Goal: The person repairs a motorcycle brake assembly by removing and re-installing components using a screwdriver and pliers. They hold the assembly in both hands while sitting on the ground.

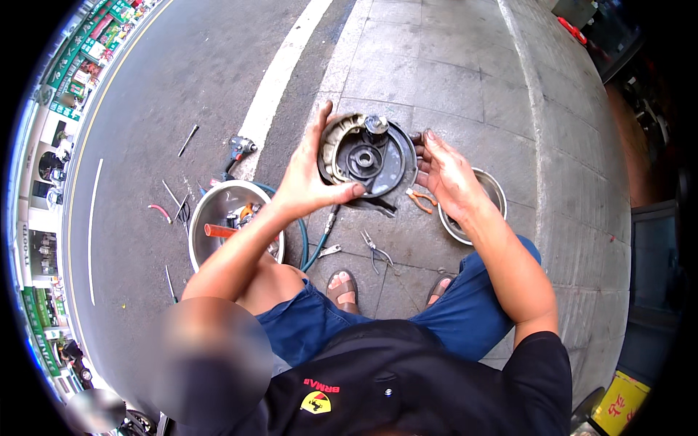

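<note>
A round black and grey metal mechanical housing (385,167), with a raised hub at its middle and a small fitting at its top, is held up between my hands over the pavement. My left hand (309,182) grips its left side, thumb across the lower rim. My right hand (447,174) has its fingertips on the right edge. Just below lie orange-handled cutters (422,200) and pliers (378,251). A steel bowl (494,196) is partly hidden behind my right forearm.
At the left, a steel bowl (200,200) holds parts and an orange tube (218,231). Around it lie an impact wrench (240,147), a blue hose (302,236) and several hand tools (187,140). My sandalled feet rest below. The road runs along the left, dark doorways along the right.
</note>
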Motion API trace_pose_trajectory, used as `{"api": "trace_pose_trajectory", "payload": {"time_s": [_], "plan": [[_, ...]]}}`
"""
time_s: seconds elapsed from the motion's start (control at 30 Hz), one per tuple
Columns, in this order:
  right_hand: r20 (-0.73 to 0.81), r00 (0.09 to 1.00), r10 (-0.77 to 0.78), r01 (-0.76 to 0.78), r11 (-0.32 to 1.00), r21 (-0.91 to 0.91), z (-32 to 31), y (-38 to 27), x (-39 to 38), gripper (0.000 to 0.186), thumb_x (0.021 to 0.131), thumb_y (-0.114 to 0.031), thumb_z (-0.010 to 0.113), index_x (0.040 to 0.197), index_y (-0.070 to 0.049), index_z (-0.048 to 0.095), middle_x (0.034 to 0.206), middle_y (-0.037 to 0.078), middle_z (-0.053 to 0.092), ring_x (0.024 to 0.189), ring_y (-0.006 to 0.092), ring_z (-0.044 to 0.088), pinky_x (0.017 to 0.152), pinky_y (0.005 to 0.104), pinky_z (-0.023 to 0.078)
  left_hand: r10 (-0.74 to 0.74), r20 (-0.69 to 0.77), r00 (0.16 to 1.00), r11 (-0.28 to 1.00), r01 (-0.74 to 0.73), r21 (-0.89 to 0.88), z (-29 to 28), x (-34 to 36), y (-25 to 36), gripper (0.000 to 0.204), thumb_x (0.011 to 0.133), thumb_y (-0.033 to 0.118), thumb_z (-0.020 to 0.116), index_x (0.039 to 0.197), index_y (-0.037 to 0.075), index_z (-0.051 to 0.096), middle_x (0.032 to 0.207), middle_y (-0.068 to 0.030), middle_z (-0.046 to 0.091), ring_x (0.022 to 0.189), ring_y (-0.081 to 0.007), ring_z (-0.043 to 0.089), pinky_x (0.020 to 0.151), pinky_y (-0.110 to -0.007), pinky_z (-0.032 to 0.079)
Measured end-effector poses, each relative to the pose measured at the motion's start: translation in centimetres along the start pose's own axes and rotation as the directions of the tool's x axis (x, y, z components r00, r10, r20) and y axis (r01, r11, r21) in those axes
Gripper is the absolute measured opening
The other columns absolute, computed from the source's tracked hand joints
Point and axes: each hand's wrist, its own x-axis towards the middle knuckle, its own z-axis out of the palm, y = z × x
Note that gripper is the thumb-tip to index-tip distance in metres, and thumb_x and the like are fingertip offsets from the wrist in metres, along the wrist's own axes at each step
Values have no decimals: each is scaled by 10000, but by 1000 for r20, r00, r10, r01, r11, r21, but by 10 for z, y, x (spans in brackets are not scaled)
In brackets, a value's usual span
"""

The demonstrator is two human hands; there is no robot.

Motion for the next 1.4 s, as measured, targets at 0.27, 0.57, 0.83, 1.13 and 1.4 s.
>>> {"api": "trace_pose_trajectory", "payload": {"time_s": [0.27, 0.57, 0.83, 1.13, 1.4], "plan": [[190, 967, 172, -37, 829, -558, -17, 28, 81, 562, 1023, -487, 543, 1297, 3, 568, 1179, 149, 658, 1026, 238, 638, 908, 393, 541, -290, 5, 957, 955, 290, -59, -53, -15, -55, 1156, 633, 441, 832, 1576, 49, 290, 1489, -243, 468, 1369, -331, 472, 1167, -387, 318], [-197, 960, 197, -265, 432, -862, -160, 214, 81, 427, 947, -354, 676, 1145, 20, 624, 920, 151, 698, 815, 202, 697, 661, 371, 545, -673, -26, 739, 655, 580, -485, 44, -195, -197, 1129, 676, 285, 875, 1576, 5, 252, 1456, -230, 491, 1339, -296, 496, 1137, -367, 366], [-384, 919, 87, -361, -208, -909, -156, 268, 41, 473, 952, -483, 614, 1096, -33, 602, 1035, 228, 719, 1007, 414, 690, 858, 541, 525, -727, 31, 686, 614, 669, -418, 76, -257, -214, 1178, 645, 324, 898, 1560, -29, 245, 1456, -229, 498, 1336, -305, 507, 1145, -378, 365], [-361, 923, 136, -302, -329, -895, -172, 270, 32, 444, 897, -445, 687, 1091, -48, 644, 1003, 216, 730, 997, 397, 697, 846, 505, 533, -557, 24, 830, 830, 558, -23, 88, -234, -240, 1231, 592, 462, 900, 1534, -43, 290, 1443, -254, 486, 1370, -374, 468, 1168, -437, 345], [-435, 898, -63, -398, 304, -866, -184, 272, 84, 412, 939, -380, 657, 1155, -30, 636, 1081, 197, 724, 1042, 375, 690, 902, 462, 524, -413, 27, 911, 910, 411, 55, 102, -247, -252, 1202, 590, 416, 898, 1525, -42, 296, 1466, -247, 453, 1384, -392, 432, 1174, -463, 338]]}}
